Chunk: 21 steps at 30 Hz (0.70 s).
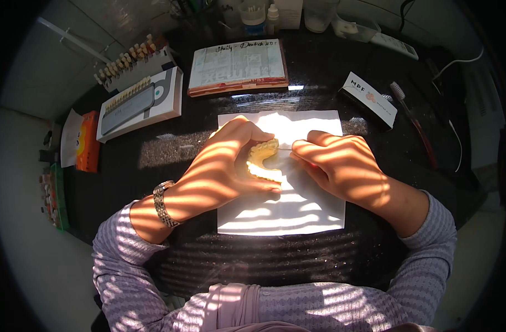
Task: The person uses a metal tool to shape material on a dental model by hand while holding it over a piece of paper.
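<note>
Cast (254, 166) seemed light, stiff, kinda chippy; my left fingers (259, 132) held the safer outer rim, right fingers (304, 148) a tool (284, 148).

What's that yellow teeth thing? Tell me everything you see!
The teeth model is a pale yellow, horseshoe-shaped arch with bumpy teeth along its edge, looking like hard plaster. Sunlight brightens its nearer part. Its open side faces right. The left hand holds it over the white sheet. A thin tool in the right hand points at its far end; I can't tell if they touch.
</note>
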Each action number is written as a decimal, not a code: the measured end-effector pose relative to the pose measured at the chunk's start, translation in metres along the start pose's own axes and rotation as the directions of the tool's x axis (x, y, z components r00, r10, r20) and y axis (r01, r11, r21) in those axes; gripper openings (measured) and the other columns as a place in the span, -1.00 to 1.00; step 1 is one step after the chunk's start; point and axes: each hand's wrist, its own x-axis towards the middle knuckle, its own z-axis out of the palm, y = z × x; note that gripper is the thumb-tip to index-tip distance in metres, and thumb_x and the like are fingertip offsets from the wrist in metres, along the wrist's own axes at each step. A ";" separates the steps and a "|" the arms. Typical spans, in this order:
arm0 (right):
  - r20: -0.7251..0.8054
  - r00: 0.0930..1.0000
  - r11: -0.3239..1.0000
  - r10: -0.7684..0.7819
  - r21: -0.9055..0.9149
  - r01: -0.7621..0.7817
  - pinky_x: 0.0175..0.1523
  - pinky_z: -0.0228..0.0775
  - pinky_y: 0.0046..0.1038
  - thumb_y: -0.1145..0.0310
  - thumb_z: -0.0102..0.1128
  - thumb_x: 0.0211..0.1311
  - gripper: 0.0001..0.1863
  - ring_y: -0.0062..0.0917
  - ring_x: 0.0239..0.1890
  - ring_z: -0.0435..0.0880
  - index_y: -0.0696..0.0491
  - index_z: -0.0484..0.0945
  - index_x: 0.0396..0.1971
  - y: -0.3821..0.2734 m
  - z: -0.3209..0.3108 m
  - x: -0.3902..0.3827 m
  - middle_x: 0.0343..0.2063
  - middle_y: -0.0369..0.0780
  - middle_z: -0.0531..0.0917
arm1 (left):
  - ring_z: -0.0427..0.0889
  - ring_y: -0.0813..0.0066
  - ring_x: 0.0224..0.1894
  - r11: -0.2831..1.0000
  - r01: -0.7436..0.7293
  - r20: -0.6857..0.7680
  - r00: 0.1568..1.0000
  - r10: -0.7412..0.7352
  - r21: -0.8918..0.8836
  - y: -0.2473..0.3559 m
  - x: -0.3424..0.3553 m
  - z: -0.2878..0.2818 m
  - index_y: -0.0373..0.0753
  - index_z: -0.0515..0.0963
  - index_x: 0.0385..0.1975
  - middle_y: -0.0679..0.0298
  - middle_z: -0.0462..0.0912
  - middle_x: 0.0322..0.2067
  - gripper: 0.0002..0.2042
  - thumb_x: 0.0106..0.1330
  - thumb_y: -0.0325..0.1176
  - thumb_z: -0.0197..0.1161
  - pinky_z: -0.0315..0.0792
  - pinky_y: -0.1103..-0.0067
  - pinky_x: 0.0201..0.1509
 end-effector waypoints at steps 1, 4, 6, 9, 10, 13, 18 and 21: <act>0.001 1.000 1.000 -0.014 -0.004 0.014 -0.39 0.55 -0.38 0.45 0.26 0.15 -0.74 -0.24 -0.48 0.70 0.10 0.64 -0.13 0.000 0.000 0.000 -0.42 -0.07 0.68 | 0.56 0.41 -0.01 1.000 -0.009 -0.001 1.000 0.009 -0.001 -0.001 0.000 0.000 -0.36 0.50 -0.04 0.18 0.49 -0.10 -0.31 -0.22 -0.30 0.73 0.49 0.55 0.14; 0.061 0.998 0.999 0.015 -0.042 -0.013 -0.39 0.55 -0.39 0.43 0.26 0.16 -0.74 -0.25 -0.46 0.71 0.12 0.64 -0.13 -0.007 -0.004 0.004 -0.41 -0.06 0.69 | 0.56 0.39 -0.01 1.000 -0.001 0.005 1.000 0.001 -0.004 -0.001 0.000 0.000 -0.36 0.50 -0.03 0.18 0.49 -0.10 -0.31 -0.21 -0.31 0.73 0.49 0.55 0.14; 0.014 1.000 1.000 0.000 -0.014 0.000 -0.40 0.55 -0.38 0.49 0.33 0.11 -0.78 -0.26 -0.47 0.70 0.14 0.64 -0.20 -0.004 -0.002 0.002 -0.43 -0.11 0.68 | 0.56 0.39 0.00 1.000 -0.008 0.004 1.000 0.008 0.001 0.000 0.001 0.000 -0.36 0.50 -0.03 0.17 0.49 -0.09 -0.31 -0.21 -0.30 0.72 0.49 0.55 0.14; -0.011 1.000 1.000 -0.001 0.020 0.002 -0.40 0.55 -0.37 0.53 0.35 0.09 -0.80 -0.27 -0.46 0.70 0.15 0.64 -0.24 -0.001 0.001 0.002 -0.44 -0.13 0.69 | 0.56 0.40 0.00 1.000 -0.006 0.004 1.000 0.006 0.008 0.001 0.000 0.000 -0.37 0.50 -0.03 0.17 0.49 -0.09 -0.30 -0.21 -0.30 0.73 0.50 0.55 0.14; -0.011 1.000 1.000 0.001 0.027 -0.001 -0.39 0.56 -0.38 0.53 0.35 0.09 -0.80 -0.27 -0.45 0.71 0.15 0.64 -0.24 -0.001 0.001 0.003 -0.43 -0.13 0.69 | 0.56 0.41 0.00 1.000 -0.005 0.002 1.000 0.005 0.009 0.001 0.000 -0.001 -0.37 0.50 -0.03 0.17 0.49 -0.09 -0.30 -0.21 -0.30 0.73 0.50 0.56 0.14; 0.030 0.999 0.999 0.018 0.043 -0.019 -0.37 0.56 -0.38 0.52 0.32 0.13 -0.83 -0.28 -0.45 0.71 0.15 0.64 -0.24 -0.003 -0.002 0.006 -0.44 -0.12 0.69 | 0.55 0.43 -0.01 1.000 -0.002 -0.001 1.000 0.002 -0.009 -0.002 0.000 0.001 -0.37 0.49 -0.03 0.18 0.49 -0.09 -0.29 -0.22 -0.29 0.73 0.50 0.57 0.13; -0.032 0.998 0.995 -0.052 0.083 0.054 -0.37 0.54 -0.36 0.47 0.29 0.19 -0.87 -0.29 -0.47 0.70 0.16 0.63 -0.27 0.004 0.002 0.005 -0.46 -0.11 0.68 | 0.55 0.46 -0.01 1.000 0.001 0.015 1.000 -0.001 0.017 -0.001 0.001 0.000 -0.37 0.48 -0.04 0.19 0.48 -0.09 -0.29 -0.22 -0.29 0.74 0.50 0.57 0.13; 0.005 1.000 0.998 -0.023 0.057 0.023 -0.38 0.53 -0.36 0.48 0.30 0.18 -0.87 -0.29 -0.47 0.69 0.18 0.63 -0.29 0.001 -0.001 0.006 -0.48 -0.12 0.68 | 0.55 0.46 -0.01 1.000 0.013 0.013 1.000 -0.013 0.002 -0.002 0.001 0.000 -0.37 0.48 -0.05 0.19 0.48 -0.09 -0.29 -0.23 -0.28 0.74 0.50 0.57 0.13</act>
